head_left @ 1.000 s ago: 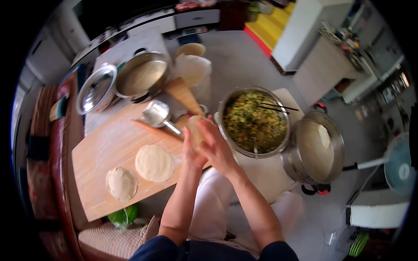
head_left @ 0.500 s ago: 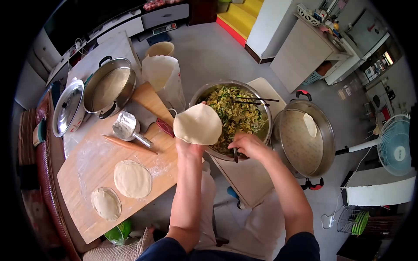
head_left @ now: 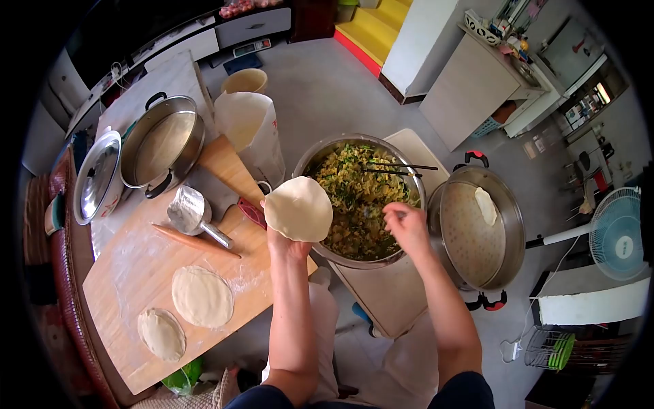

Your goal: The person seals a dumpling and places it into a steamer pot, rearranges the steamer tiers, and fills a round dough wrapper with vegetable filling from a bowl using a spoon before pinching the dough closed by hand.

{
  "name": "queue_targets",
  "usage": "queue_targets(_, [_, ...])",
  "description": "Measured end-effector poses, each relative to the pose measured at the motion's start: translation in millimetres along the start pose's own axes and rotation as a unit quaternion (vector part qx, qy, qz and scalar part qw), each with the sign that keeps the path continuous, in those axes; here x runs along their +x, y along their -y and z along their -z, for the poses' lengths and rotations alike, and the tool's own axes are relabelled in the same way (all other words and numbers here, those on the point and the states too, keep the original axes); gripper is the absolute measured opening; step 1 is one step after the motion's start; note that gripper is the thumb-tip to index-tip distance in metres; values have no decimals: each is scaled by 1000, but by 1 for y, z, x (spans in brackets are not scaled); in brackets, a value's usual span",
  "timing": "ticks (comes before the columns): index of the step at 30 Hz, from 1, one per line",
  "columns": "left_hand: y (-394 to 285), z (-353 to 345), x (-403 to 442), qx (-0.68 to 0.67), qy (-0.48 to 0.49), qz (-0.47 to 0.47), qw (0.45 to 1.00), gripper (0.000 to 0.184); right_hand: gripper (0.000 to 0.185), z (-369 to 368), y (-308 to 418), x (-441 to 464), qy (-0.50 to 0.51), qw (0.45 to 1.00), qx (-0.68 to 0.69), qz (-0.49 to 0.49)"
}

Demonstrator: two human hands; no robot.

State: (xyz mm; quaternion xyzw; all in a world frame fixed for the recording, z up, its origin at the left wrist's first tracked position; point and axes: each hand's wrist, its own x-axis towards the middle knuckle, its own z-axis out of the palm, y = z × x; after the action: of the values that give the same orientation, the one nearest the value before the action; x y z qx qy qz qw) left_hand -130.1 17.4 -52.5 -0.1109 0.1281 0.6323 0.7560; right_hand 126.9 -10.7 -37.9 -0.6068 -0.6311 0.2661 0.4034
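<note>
A round, flat dough wrapper (head_left: pixel 298 209) lies across the palm and fingers of my left hand (head_left: pixel 289 247), which supports it from below beside the bowl's left rim. My right hand (head_left: pixel 409 228) is closed over the right side of a large steel bowl (head_left: pixel 304 158). A spoon (head_left: pixel 400 215) is in its fingers, mostly hidden, with only a small greyish part showing. Chopped yellow-green filling (head_left: pixel 361 194) fills much of the bowl. A pair of dark chopsticks (head_left: pixel 402 168) rests in the filling and across the far right rim.
Two dough pieces (head_left: pixel 202 296), a rolling pin (head_left: pixel 194 240), a flour scoop (head_left: pixel 189 211) and a cleaver (head_left: pixel 216 193) lie on the wooden board (head_left: pixel 122 273). On the right stands a wide pan (head_left: pixel 470 232) holding one dough piece (head_left: pixel 485 206). An empty pot (head_left: pixel 163 140) sits back left.
My right hand has risen and moved right from the bowl's near rim, with the spoon handle now mostly hidden. The wrapper on my left hand has shifted slightly left and down.
</note>
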Motion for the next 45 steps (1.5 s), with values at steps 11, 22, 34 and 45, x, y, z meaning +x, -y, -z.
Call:
queue_targets(11, [-2,6,15,5,25,33,999,63,15,-28,-30,26,-67,997,9,34])
queue_targets(22, [-5,15,22,-10,75,40,996,59,23,-38,-23,-9,-17,889,381,-255])
queue_targets(34, [-1,2,16,22,26,9,999,63,25,-28,-34,-13,-39,815,514,-263])
queue_targets(45, [14,-3,19,61,34,12,998,65,25,13,16,14,-21,830,527,-178])
